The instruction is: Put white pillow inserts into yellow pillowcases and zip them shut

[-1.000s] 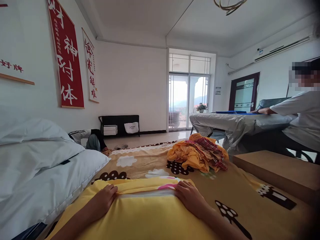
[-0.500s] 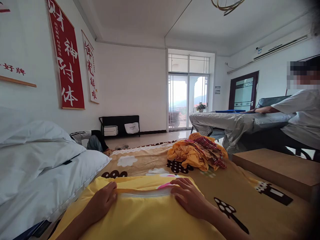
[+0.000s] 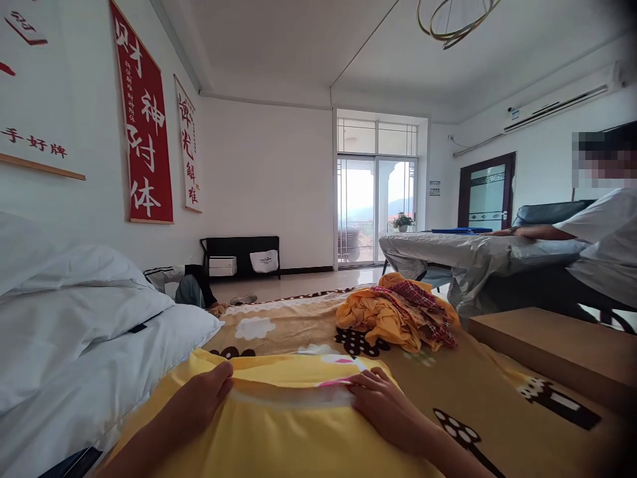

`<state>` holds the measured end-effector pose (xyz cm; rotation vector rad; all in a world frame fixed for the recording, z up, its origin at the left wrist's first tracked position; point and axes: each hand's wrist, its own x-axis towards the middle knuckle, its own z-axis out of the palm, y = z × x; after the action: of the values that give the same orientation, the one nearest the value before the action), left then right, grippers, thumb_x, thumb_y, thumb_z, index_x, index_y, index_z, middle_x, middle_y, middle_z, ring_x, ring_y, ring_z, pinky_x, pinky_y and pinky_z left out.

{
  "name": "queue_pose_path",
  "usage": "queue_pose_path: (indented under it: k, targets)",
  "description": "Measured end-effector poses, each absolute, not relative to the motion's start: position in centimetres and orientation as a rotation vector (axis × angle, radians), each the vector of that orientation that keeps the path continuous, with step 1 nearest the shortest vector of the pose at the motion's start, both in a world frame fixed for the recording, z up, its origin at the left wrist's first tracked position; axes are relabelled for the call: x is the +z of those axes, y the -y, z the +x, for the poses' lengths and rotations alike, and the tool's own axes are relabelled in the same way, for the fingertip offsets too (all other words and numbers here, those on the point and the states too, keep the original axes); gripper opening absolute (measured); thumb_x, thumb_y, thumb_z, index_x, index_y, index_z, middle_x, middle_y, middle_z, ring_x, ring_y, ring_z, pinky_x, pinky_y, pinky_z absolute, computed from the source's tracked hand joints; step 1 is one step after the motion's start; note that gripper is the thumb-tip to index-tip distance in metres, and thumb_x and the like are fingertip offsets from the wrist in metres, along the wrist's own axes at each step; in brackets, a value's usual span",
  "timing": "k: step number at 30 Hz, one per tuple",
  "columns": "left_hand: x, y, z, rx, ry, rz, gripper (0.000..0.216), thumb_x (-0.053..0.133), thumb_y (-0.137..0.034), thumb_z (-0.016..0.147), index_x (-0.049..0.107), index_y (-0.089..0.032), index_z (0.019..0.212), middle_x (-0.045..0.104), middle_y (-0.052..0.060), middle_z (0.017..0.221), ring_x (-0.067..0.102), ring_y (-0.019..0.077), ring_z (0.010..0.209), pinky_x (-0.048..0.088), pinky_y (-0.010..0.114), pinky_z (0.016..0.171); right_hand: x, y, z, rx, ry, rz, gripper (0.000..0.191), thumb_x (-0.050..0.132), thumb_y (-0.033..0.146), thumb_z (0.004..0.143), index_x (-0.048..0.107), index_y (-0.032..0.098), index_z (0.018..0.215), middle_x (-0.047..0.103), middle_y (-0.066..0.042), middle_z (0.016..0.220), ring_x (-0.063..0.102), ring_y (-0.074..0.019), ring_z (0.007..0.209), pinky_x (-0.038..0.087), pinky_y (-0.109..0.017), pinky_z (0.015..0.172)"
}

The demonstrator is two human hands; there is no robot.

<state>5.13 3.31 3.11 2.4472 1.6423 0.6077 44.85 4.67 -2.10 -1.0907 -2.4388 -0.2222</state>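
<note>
A plump yellow pillow (image 3: 279, 438) lies in front of me on a brown patterned blanket (image 3: 478, 392). Along its far edge runs a pale zip opening. My left hand (image 3: 202, 398) rests on the pillow at the left end of that opening, fingers curled over the yellow fabric edge. At the right end my right hand (image 3: 383, 408) presses down, its fingertips pinching the fabric beside a pink patch.
White pillows (image 3: 74, 332) are stacked at my left. A heap of orange and red checked cloth (image 3: 398, 315) lies further along the blanket. A wooden surface (image 3: 562, 345) sits at the right. Beyond it a person in a white shirt (image 3: 604, 239) leans on a grey-covered table (image 3: 472, 249).
My view has tilted slightly and shifted. Both hands stay at the ends of the zip opening; the right hand's fingers have slid a little and closed on the fabric edge.
</note>
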Motion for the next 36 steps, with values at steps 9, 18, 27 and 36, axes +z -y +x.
queue_pose_path:
  k: [9,18,27,36]
  targets:
    - [2.8,-1.4,5.5,0.353,-1.757,2.577,0.030,0.039,-0.050,0.090,0.045,-0.023,0.079,0.066,0.006,0.088,0.063,0.0246,0.083,0.038,0.032,0.068,-1.0,-7.1,42.6,-0.384,2.346,-1.262,0.026,0.043,0.016,0.095,0.068,0.020,0.088,0.067,-0.005,0.097,0.059,-0.0190,0.092,0.040,-0.034,0.087]
    - [1.6,-2.4,5.0,0.463,-1.711,2.571,0.018,0.039,-0.037,0.090,0.049,-0.023,0.085,0.066,0.005,0.086,0.064,0.0227,0.080,0.040,0.031,0.068,-1.4,-7.9,43.1,-0.799,2.591,-1.063,0.023,0.045,0.008,0.090,0.066,0.015,0.084,0.065,-0.010,0.087,0.058,-0.0209,0.084,0.043,-0.034,0.080]
    - [0.8,-3.1,5.6,0.354,-1.855,2.528,0.030,0.028,-0.026,0.092,0.057,-0.021,0.087,0.064,0.008,0.096,0.065,0.0237,0.087,0.045,0.035,0.076,0.9,-4.2,43.5,-0.124,2.497,-1.108,0.024,0.063,0.039,0.084,0.066,0.023,0.102,0.063,-0.005,0.097,0.055,-0.0201,0.094,0.039,-0.037,0.091]
    - [1.4,-2.7,5.2,0.337,-1.773,2.559,0.024,0.030,-0.018,0.088,0.052,-0.022,0.079,0.063,0.006,0.096,0.064,0.0213,0.086,0.044,0.031,0.074,-2.9,-4.2,43.5,-0.074,2.422,-1.040,0.020,0.051,0.028,0.093,0.065,0.018,0.084,0.063,-0.006,0.087,0.052,-0.0196,0.089,0.043,-0.034,0.083]
